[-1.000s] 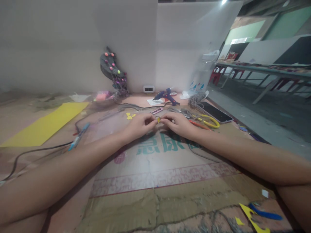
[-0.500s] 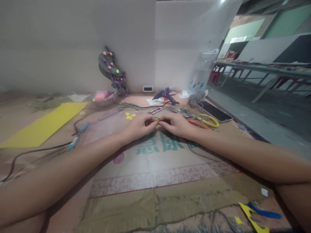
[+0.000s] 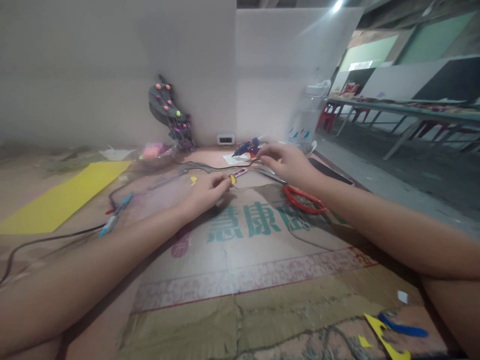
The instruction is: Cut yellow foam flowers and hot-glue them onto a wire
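Note:
My left hand [image 3: 212,190] pinches a small yellow cut-out piece [image 3: 233,179] between thumb and fingertips, just above the printed board. A thin wire [image 3: 249,188] trails rightwards from beside those fingertips. Further back, my right hand [image 3: 283,162] curls its fingers around the handle end of a blue glue gun [image 3: 244,148]; the hand hides the handle. The gun's nozzle points left, over a white paper scrap [image 3: 233,159]. Red-handled scissors [image 3: 304,201] lie below my right wrist. A pink cutter [image 3: 240,172] lies just beyond my left fingertips.
Small yellow pieces [image 3: 193,180] lie behind my left hand. A yellow sheet [image 3: 71,195] and a blue pen [image 3: 116,215] are at left. A decorated dark crescent [image 3: 163,105] and a small clock [image 3: 225,139] stand at the back. Blue-handled pliers [image 3: 403,326] lie front right.
My right hand has parted from my left and moved back and right to the glue gun. My left hand has shifted slightly left, keeping the small yellow piece. The red-handled scissors are now more exposed.

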A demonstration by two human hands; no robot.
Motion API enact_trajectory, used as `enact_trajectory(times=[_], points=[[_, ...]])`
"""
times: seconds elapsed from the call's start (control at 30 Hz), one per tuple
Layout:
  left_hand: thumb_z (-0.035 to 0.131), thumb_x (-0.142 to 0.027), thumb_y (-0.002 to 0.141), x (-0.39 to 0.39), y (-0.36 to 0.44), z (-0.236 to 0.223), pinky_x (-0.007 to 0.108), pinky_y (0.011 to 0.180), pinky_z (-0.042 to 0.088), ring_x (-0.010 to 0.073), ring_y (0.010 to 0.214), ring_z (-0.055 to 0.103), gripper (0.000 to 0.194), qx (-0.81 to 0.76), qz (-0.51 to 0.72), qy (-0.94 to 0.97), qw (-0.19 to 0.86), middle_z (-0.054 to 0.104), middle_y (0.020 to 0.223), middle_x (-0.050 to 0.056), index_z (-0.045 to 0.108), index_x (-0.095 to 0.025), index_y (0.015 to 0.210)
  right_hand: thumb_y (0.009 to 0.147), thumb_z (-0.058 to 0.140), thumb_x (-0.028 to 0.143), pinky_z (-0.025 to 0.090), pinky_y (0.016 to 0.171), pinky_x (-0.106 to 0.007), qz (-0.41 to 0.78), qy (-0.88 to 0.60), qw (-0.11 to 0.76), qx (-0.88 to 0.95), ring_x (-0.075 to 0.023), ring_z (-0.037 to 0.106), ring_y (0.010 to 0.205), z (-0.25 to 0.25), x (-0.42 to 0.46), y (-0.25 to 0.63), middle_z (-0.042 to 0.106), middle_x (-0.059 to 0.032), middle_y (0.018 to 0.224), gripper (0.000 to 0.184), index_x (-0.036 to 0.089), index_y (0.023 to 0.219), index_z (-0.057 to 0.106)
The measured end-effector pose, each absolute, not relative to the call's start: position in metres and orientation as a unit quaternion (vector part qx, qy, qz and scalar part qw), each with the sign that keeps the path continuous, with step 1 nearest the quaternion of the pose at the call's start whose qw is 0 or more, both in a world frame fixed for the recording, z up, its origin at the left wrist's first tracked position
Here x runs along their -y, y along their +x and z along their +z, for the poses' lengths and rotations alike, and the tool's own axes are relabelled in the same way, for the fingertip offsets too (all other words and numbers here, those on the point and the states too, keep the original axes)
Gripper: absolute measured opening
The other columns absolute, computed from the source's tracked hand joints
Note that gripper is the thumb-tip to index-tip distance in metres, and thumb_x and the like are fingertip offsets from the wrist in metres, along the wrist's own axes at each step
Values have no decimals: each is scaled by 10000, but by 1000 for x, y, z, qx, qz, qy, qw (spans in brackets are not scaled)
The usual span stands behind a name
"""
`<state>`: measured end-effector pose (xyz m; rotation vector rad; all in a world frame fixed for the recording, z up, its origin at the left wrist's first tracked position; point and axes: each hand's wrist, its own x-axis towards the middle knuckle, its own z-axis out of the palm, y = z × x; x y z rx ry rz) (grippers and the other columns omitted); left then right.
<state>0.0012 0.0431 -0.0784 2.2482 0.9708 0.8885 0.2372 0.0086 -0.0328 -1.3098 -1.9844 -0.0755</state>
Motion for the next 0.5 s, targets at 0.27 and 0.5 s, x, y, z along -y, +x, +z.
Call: enact_trajectory(times=[0.27,0.5], points=[[476,-343,875,-39,4,-78,220,577,370,119,612,498,277,-321,292,859,272,563,646,-17,578,-161,694,961,411,221,286,1138,-503,-57,-393,161,903,-296,358,1398,-82,-40,232,375,-197,1519,489,80,1428,442],[476,-359,883,-41,2,-80,224,578,361,117,607,495,288,-317,282,861,279,549,635,-22,570,-163,694,934,454,187,446,960,-438,-58,-403,204,890,-256,549,1111,-97,-50,234,612,-155,1218,398,143,1311,569]])
